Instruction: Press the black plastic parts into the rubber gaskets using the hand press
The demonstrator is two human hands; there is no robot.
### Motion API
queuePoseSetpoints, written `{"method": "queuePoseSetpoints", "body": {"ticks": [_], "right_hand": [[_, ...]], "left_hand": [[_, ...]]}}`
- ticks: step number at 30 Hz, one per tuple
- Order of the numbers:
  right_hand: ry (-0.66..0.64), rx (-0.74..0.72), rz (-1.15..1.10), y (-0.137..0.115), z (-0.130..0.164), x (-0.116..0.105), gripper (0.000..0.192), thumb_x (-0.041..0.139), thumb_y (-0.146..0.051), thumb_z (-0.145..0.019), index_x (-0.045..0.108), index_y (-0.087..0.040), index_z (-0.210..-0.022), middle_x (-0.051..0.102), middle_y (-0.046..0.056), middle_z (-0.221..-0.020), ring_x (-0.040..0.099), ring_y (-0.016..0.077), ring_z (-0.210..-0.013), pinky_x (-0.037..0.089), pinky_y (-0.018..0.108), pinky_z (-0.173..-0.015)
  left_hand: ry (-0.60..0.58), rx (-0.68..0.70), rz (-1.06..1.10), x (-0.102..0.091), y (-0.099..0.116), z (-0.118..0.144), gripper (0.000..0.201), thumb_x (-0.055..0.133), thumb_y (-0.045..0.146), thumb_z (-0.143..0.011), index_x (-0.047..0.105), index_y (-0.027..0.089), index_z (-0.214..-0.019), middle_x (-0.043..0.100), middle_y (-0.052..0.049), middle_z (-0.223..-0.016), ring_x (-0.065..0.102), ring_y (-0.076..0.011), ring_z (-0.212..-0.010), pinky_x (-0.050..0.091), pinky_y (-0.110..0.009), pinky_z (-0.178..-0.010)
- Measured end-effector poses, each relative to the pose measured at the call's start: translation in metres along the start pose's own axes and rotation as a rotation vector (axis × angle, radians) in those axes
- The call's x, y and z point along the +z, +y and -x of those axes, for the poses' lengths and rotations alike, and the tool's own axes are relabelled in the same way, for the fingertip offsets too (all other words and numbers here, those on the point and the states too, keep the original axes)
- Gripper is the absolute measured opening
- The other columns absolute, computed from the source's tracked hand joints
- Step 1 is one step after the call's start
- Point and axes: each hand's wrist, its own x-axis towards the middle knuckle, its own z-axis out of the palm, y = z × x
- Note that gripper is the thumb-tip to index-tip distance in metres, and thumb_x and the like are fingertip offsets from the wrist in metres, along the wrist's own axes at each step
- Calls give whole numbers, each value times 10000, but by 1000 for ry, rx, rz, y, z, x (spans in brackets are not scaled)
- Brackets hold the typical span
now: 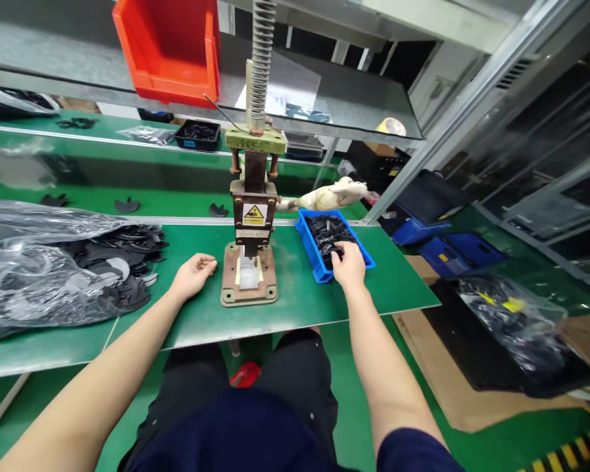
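Right now the right hand (349,262) reaches into the blue bin (309,244) at centre right of the frame, fingers curled down among the small black parts (324,233); whether it has pinched one yet I cannot tell, since the fingertips are buried in the pile. Meanwhile the left hand (194,272) rests on the table (201,314) just left of the hand press (250,216), loosely curled and holding nothing. The press stands at frame centre, its base plate (248,278) bare except for a pale block under the ram, a yellow warning label (254,214) on its head and a padded lever (332,195) sticking out to the right. A risk from here, as I judge it, is the left hand lying so near the base: if the lever comes down while fingers drift under the ram, they get pinched. A fumbled part could also drop off the table's front edge into the lap. The table is a green mat, with a heap of flat black pieces (128,262) spilling from clear plastic bags (29,269) at the left. An orange bin (170,49) sits on the metal shelf at upper left, and more blue bins (447,246) and bagged stock lie on the floor at right.
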Motion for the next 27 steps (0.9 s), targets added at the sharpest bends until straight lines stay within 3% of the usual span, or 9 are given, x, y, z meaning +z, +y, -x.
{"method": "queuePoseSetpoints", "body": {"ticks": [4,9,13,17,22,25,27], "right_hand": [[-106,22,145,15,-42,6,369,652,-463,-977,679,-194,-1227,677,101,-1329,623,237,-1279,521,515,-1163],[-163,11,205,17,-59,11,380,678,-490,-966,680,-185,-1192,681,83,-1307,640,218,-1242,555,495,-1121],[-87,-15,119,13,-58,1,187,677,-355,-909,703,-177,-962,686,126,-1180,599,265,-1229,479,530,-1182],[74,-6,-82,1,-55,-4,184,596,-316,-895,654,-175,-999,662,145,-1177,599,252,-1158,501,512,-1140],[193,38,-427,-43,-10,12,345,532,-419,-957,538,-193,-1218,651,93,-1083,655,188,-953,620,414,-875],[127,13,-637,-81,48,29,350,591,-457,-968,554,-227,-1229,683,71,-1115,703,165,-918,659,386,-817],[46,-3,-757,-105,90,39,278,642,-436,-965,594,-234,-1149,726,53,-1075,734,153,-859,677,399,-844]], "left_hand": [[18,31,-52,4,8,4,525,833,652,-776,701,188,-984,721,-32,-793,664,-189,-733,548,-319,-740],[27,14,-56,6,18,5,437,828,597,-790,716,202,-940,703,-19,-768,642,-184,-718,524,-299,-726],[36,-27,-43,6,22,7,372,835,537,-797,715,207,-921,708,-20,-785,641,-179,-729,518,-286,-732],[55,-29,14,6,26,9,370,844,518,-801,703,197,-920,696,-18,-772,632,-167,-710,513,-281,-717],[120,3,110,3,30,12,389,813,521,-839,660,181,-947,696,-36,-806,644,-164,-731,529,-288,-714],[219,37,154,7,37,31,380,787,498,-864,630,189,-1020,686,-39,-889,654,-161,-778,534,-277,-703],[253,116,131,14,48,60,368,785,470,-879,633,200,-1078,681,-41,-938,661,-165,-831,547,-282,-748]]}}
